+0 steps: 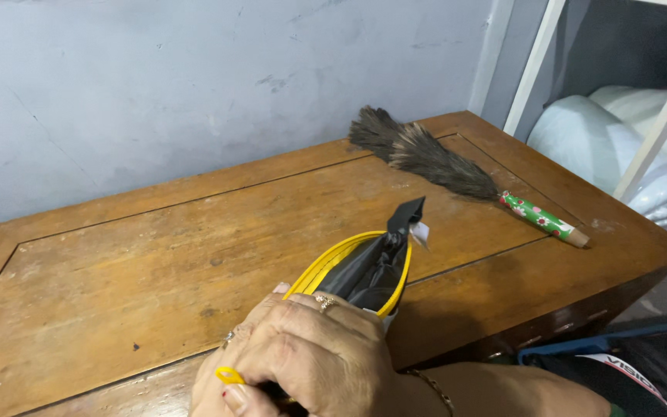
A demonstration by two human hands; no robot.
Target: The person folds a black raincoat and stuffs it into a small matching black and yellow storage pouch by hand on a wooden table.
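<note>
Against a grey wall, on the near edge of the wooden bench [117, 262], a soft, light black-and-yellow bag [364, 270] is clamped at its near end by the right hand [303, 359], whose grip is best kept on the stiffer yellow rim.

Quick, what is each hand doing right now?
Right hand: closed around the yellow-and-black folded plastic item above the brown wooden table.
Left hand: mostly hidden under the right; its grip cannot be told.
</note>
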